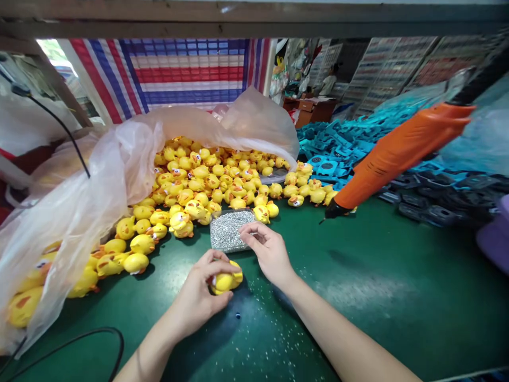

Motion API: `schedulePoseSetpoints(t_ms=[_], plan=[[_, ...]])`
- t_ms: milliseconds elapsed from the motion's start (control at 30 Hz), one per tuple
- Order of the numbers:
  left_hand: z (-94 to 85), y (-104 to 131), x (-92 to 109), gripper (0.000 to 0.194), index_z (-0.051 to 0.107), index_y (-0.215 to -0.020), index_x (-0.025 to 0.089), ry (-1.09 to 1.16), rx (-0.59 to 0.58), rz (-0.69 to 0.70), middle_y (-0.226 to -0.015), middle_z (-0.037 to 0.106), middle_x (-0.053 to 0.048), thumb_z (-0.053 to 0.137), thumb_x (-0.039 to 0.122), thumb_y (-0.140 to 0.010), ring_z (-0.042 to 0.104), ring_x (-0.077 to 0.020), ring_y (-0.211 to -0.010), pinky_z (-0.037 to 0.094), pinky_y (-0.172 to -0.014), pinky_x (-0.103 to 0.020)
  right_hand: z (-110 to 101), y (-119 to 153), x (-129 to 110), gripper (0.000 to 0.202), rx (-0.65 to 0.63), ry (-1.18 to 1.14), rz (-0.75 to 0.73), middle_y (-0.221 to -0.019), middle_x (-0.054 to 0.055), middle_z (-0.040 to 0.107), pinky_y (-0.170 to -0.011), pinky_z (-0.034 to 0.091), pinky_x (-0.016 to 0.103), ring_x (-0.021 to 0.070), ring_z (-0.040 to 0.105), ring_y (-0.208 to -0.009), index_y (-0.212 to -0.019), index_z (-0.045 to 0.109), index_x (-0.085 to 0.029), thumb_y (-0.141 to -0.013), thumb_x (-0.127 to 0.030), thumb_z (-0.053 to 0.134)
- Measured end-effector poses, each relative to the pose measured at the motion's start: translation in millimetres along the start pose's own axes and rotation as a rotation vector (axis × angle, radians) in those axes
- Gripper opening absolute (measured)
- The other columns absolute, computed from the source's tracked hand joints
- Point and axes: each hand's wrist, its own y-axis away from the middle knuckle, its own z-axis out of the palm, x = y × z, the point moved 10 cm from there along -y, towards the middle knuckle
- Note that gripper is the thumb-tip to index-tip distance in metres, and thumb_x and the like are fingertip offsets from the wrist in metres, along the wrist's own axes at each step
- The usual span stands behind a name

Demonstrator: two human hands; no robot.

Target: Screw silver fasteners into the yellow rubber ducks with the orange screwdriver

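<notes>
My left hand (204, 286) is closed around a yellow toy duck (225, 280), fingers over its top and the thumb below, just above the green tabletop. Beyond it sits a clear plastic tub of small silvery screws (226, 231). At the tub's right edge is my right hand (268, 252), thumb and fingertips pinched together over the silvery pieces. Whether a screw is between those fingertips is too small to see. A tiny dark piece (238, 315) lies on the table near my left thumb.
A heap of yellow ducks (202, 175) spills from a translucent plastic bag (119, 154). An orange power screwdriver (401, 154) hangs at right, tip down. Behind it are piles of blue plastic parts (330, 159) and black parts (429, 199). A black cable (99, 331) curls at lower left.
</notes>
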Motion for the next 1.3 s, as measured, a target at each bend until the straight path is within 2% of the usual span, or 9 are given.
schedulePoseSetpoints(t_ms=[133,333,433,533,633,733,867,1000,1300], plan=[[-19.1,-1.4,-8.2,0.033,0.064,-0.095,0.021,-0.038,0.178,-0.012,-0.101,0.060,-0.005,0.063,0.013,-0.063,0.057,-0.0213,-0.096,0.045,-0.087,-0.034,3.7,0.4,5.6,0.019,-0.022,-0.022,0.031,-0.079,0.003,0.067,-0.071,0.045,0.030,0.0179,0.059,-0.077,-0.072,0.063,-0.021,-0.078,-0.039,0.067],[-20.2,-1.9,-29.9,0.025,0.056,-0.085,0.020,0.033,0.234,-0.158,-0.085,0.055,-0.001,0.065,0.039,-0.071,0.054,-0.0166,-0.075,0.046,-0.067,-0.029,31.0,11.8,3.9,0.012,-0.204,0.026,0.023,-0.076,0.001,0.064,-0.069,0.044,0.029,0.0155,0.058,-0.074,-0.073,0.064,-0.020,-0.080,-0.029,0.064],[-13.9,-0.1,-31.8,0.026,0.052,-0.087,0.020,0.122,0.215,-0.199,-0.082,0.053,0.001,0.063,0.035,-0.069,0.053,-0.0139,-0.067,0.045,-0.061,-0.027,34.9,14.4,-1.2,0.012,-0.232,0.054,0.001,-0.077,0.001,0.064,-0.069,0.043,0.028,0.0154,0.058,-0.076,-0.073,0.064,-0.020,-0.081,-0.028,0.064],[-22.3,4.9,-35.6,0.042,0.047,-0.099,0.021,0.136,0.308,-0.265,-0.086,0.053,0.002,0.064,0.028,-0.061,0.053,-0.0132,-0.064,0.044,-0.057,-0.026,32.5,13.2,-2.2,0.012,-0.217,0.044,0.006,-0.078,0.002,0.065,-0.070,0.043,0.029,0.0161,0.059,-0.078,-0.074,0.064,-0.020,-0.081,-0.029,0.064],[-35.4,9.9,-42.4,0.045,0.043,-0.097,0.021,-0.001,0.371,-0.378,-0.079,0.052,0.003,0.061,0.023,-0.056,0.051,-0.0141,-0.060,0.041,-0.054,-0.027,32.8,12.7,-2.0,0.011,-0.218,0.026,0.008,-0.078,0.001,0.065,-0.070,0.043,0.029,0.0162,0.059,-0.078,-0.073,0.064,-0.020,-0.081,-0.028,0.065],[-38.0,8.5,-42.3,0.033,0.043,-0.087,0.022,-0.181,0.278,-0.423,-0.068,0.051,0.005,0.057,0.020,-0.058,0.049,-0.0154,-0.058,0.038,-0.055,-0.027,38.0,15.0,-4.0,0.011,-0.251,0.031,-0.015,-0.078,0.001,0.064,-0.073,0.044,0.030,0.0163,0.059,-0.079,-0.071,0.063,-0.020,-0.081,-0.025,0.065],[-29.5,4.4,-29.4,0.024,0.048,-0.078,0.022,-0.263,0.164,-0.317,-0.066,0.050,0.004,0.053,0.015,-0.055,0.048,-0.0164,-0.060,0.036,-0.057,-0.027,42.6,17.5,-7.0,0.012,-0.283,0.025,-0.036,-0.078,0.001,0.064,-0.077,0.045,0.031,0.0166,0.059,-0.080,-0.070,0.062,-0.019,-0.082,-0.023,0.065],[-27.2,3.6,-6.3,0.028,0.057,-0.074,0.020,-0.159,0.246,-0.088,-0.083,0.052,-0.001,0.048,0.010,-0.050,0.053,-0.0194,-0.079,0.042,-0.071,-0.030,39.4,16.8,-11.9,0.012,-0.277,0.025,-0.065,-0.081,0.001,0.064,-0.077,0.046,0.030,0.0158,0.060,-0.081,-0.071,0.063,-0.019,-0.083,-0.023,0.066],[-12.6,4.4,-8.7,0.018,0.055,-0.075,0.021,0.104,0.219,-0.088,-0.079,0.052,0.001,0.056,0.015,-0.058,0.051,-0.0159,-0.072,0.039,-0.064,-0.026,35.2,22.8,-29.4,0.013,-0.303,0.117,-0.207,-0.104,0.004,0.063,-0.091,0.046,0.037,0.0192,0.059,-0.099,-0.074,0.072,-0.023,-0.080,-0.035,0.072]])
